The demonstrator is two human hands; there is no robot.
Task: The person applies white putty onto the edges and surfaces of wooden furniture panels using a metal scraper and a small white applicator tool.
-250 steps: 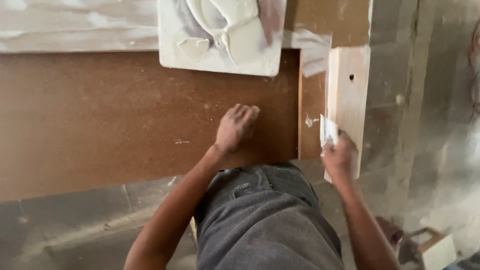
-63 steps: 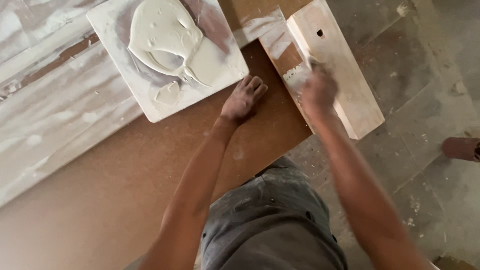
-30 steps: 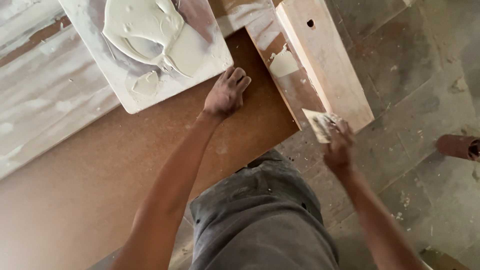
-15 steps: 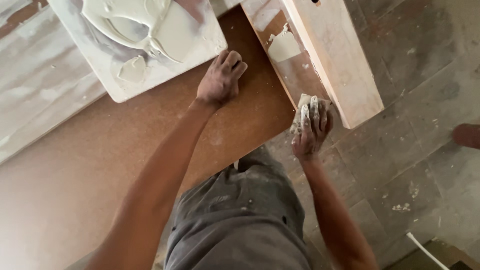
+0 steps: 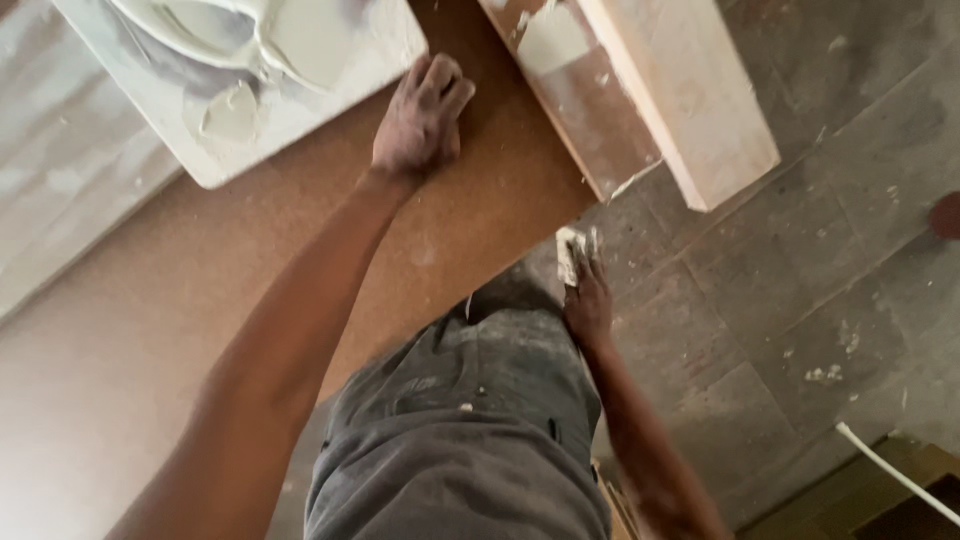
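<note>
Grey tiled floor [image 5: 800,300], dusty and flecked with white spatter, fills the right side. A white cable [image 5: 895,472] crosses its lower right corner beside a dark wooden piece [image 5: 900,505].

The putty board [image 5: 300,130] is cut off by the top edge.

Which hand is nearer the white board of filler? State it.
Left. The left hand rests flat on the brown panel beside the white board. The right hand, holding a putty-smeared scraper, hangs off the panel's edge.
</note>
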